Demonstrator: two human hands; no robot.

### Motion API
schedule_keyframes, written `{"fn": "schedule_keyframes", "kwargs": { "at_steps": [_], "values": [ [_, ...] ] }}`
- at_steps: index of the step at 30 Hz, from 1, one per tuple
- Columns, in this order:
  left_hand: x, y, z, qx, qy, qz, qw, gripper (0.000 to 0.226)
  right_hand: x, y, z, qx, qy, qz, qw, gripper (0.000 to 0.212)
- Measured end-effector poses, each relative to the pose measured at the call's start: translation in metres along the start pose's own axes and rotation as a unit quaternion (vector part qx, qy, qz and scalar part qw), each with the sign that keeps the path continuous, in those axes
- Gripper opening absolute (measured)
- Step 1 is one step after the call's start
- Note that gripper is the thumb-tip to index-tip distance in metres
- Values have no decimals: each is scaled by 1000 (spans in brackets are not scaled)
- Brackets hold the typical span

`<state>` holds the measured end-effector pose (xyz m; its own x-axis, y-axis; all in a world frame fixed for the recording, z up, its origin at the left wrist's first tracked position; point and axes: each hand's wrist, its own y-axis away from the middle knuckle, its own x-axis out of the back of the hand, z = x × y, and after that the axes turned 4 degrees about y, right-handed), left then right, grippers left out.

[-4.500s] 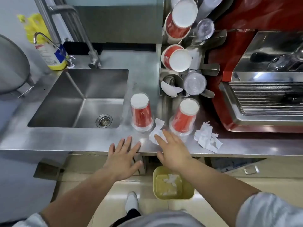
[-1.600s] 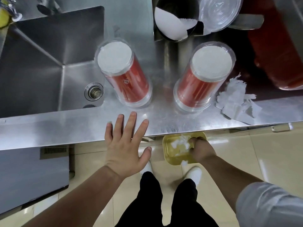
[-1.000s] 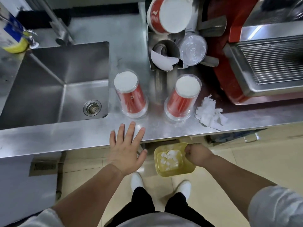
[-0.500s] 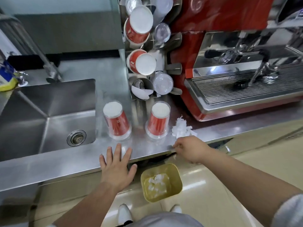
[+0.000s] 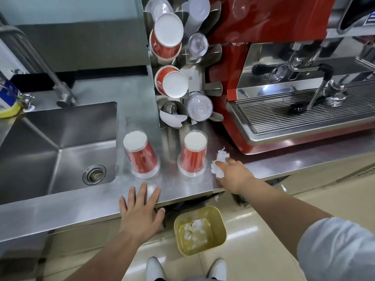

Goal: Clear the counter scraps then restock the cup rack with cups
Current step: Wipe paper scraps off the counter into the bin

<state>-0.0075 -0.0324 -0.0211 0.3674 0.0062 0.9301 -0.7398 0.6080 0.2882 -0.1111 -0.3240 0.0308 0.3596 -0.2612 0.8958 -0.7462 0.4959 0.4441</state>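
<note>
Two upside-down stacks of red paper cups in clear sleeves stand on the steel counter [image 5: 60, 207], a left stack [image 5: 140, 157] and a right stack [image 5: 193, 157]. White paper scraps [image 5: 220, 162] lie just right of the right stack, and my right hand [image 5: 233, 175] lies over them with its fingers closing on them. My left hand [image 5: 141, 209] rests flat with spread fingers on the counter's front edge. The cup rack [image 5: 211, 88] behind holds red cups [image 5: 171, 82] and clear lids [image 5: 199, 107]; one lower tube [image 5: 172, 114] shows only a white scrap.
A yellow bin [image 5: 199, 230] with white scraps stands on the floor below the counter edge. A sink [image 5: 60, 145] with a faucet fills the left side. A red espresso machine [image 5: 294, 88] stands at the right. A yellow soap bottle [image 5: 8, 104] sits far left.
My right hand came up from the yellow bin and reached onto the paper scraps to the right of the right cup stack. My left hand stayed flat on the counter edge.
</note>
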Motion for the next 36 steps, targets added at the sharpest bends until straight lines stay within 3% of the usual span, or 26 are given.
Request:
{"fn": "schedule_keyframes", "kwargs": {
  "at_steps": [4, 10, 15, 18, 21, 25, 36],
  "values": [
    [2, 1, 1, 2, -1, -3, 1000, 82, -15, -5, 3, 5, -1, 37, 999, 59],
    [2, 0, 2, 2, 7, 1, 1000, 81, -24, -6, 6, 13, -63, 23, 998, 52],
    [0, 1, 0, -6, 9, 10, 1000, 80, -28, 4, 0, 0, -147, 42, 988, 6],
    [-1, 1, -1, -12, 11, 19, 1000, 78, -34, 19, -5, 17, -169, 42, 985, 24],
    [-3, 1, -2, -12, 1, 15, 1000, 77, -44, 39, -8, 48, -163, 47, 984, 19],
    [-6, -1, -5, -17, -19, 21, 999, 69, -72, 55, -10, 64, -141, 21, 988, 28],
    [-22, -4, -7, -39, -61, 80, 994, 71, -161, 15, -21, 39, -137, -102, 985, 37]
  ]
}}
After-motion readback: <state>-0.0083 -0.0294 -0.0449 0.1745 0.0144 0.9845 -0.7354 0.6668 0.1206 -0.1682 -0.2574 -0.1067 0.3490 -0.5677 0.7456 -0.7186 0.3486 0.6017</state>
